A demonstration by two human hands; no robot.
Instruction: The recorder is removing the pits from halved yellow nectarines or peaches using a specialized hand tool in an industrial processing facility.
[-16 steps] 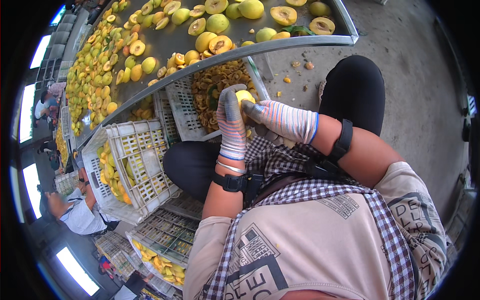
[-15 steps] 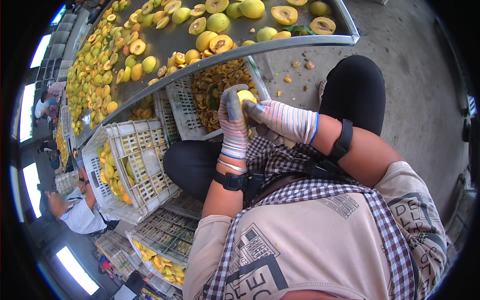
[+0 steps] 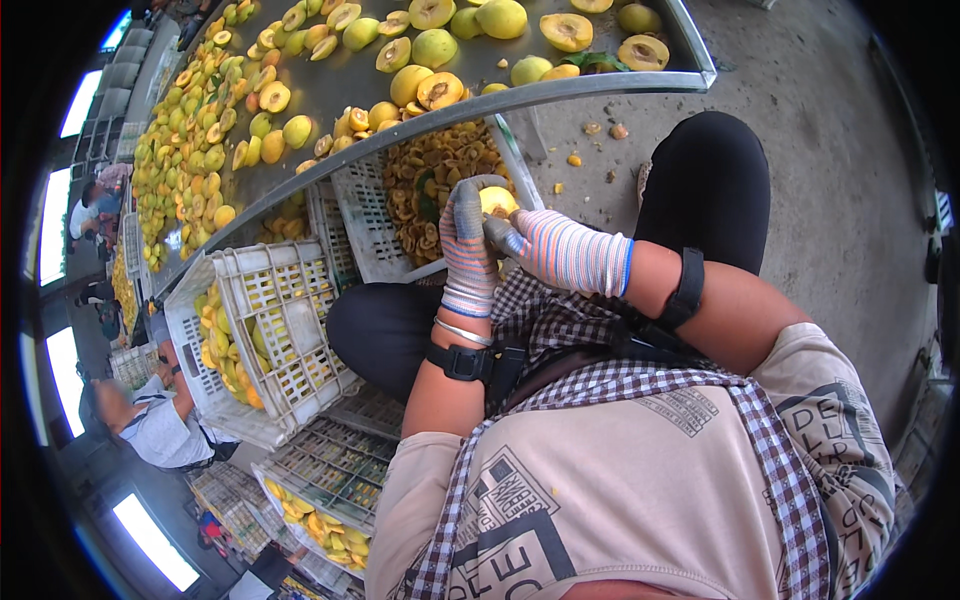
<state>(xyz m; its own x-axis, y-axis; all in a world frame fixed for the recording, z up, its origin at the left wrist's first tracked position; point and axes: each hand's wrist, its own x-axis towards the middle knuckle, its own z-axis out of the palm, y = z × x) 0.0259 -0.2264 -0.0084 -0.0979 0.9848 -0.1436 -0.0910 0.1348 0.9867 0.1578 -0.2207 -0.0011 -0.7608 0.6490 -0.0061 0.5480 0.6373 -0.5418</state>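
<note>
Above my lap, my left hand (image 3: 466,235), in a striped knit glove with grey fingers, is closed around a yellow peach half (image 3: 499,203). The pale cut flesh shows between the fingers. My right hand (image 3: 548,243), gloved alike, comes in from the right with its thumb against the near side of the peach half. Its other fingers are curled and mostly hidden, so whatever they grip cannot be made out. Just beyond both hands is a white crate (image 3: 366,225) holding many small brownish-orange fruit pieces (image 3: 440,165).
A metal-rimmed table (image 3: 560,90) with many whole and halved peaches (image 3: 205,165) spans the far left. At my left are a tilted white crate of peaches (image 3: 275,330) and a lower crate (image 3: 330,480). Fruit scraps (image 3: 574,160) lie on the floor; a co-worker (image 3: 165,425) is farther left.
The peach half has turned so more of its cut face shows. My right hand has shifted slightly, its fingers curling under and out of sight; my left hand stays nearly in place.
</note>
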